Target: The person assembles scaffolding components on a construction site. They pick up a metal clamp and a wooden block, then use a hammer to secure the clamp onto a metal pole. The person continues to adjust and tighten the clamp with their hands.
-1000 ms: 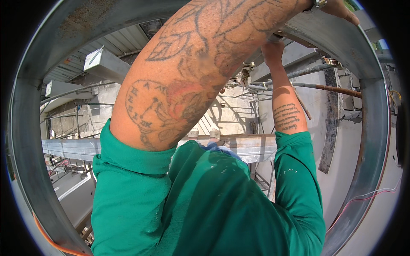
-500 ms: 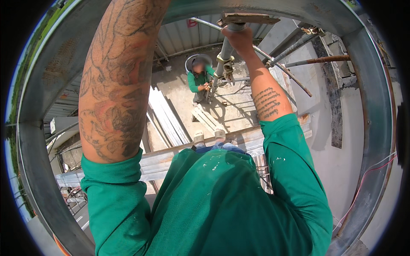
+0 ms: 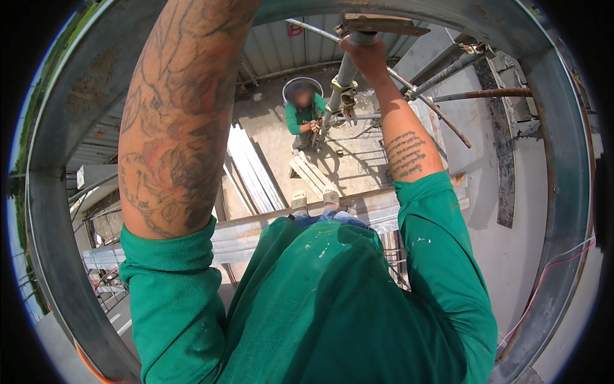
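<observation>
My right hand (image 3: 368,59) is closed around the upper end of a grey steel scaffold pole (image 3: 347,72), just under a flat, rusty plate (image 3: 390,25) that sits across its top. A metal clamp (image 3: 345,96) is fixed on the pole below the hand. The pole slants down toward a co-worker (image 3: 293,119) in a green top, whose hands are at its lower part. My left forearm (image 3: 176,134) reaches up past the top edge, so the left hand is out of the picture.
A broad steel frame (image 3: 568,192) surrounds me. My feet stand on a metal beam (image 3: 236,240) high above the floor. Below lie long white metal lengths (image 3: 256,169) and a pale board (image 3: 312,174). Scaffold tubes (image 3: 448,67) cross at the right; a thin red wire (image 3: 543,275) hangs there.
The view has shifted slightly. The pole's top, with its plate and my right hand, sits a little further right. My grip looks the same.
</observation>
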Demonstrator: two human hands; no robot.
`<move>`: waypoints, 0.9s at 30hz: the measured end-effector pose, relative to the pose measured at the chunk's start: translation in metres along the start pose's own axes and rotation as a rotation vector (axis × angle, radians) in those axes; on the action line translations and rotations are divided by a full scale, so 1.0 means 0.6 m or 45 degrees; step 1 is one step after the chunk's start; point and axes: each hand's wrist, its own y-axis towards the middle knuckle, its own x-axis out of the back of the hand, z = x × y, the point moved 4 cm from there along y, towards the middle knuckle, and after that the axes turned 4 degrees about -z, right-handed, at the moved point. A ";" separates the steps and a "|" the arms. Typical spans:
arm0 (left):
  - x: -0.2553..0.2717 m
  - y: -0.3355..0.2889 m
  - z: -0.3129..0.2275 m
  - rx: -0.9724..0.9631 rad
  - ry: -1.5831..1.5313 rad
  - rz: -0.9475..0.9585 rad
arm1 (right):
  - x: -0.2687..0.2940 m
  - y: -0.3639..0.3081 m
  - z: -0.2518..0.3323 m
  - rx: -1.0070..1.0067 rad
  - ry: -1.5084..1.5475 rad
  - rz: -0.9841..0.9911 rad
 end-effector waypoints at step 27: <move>0.003 -0.001 0.000 0.014 -0.023 0.001 | -0.001 -0.002 0.003 -0.015 0.056 0.025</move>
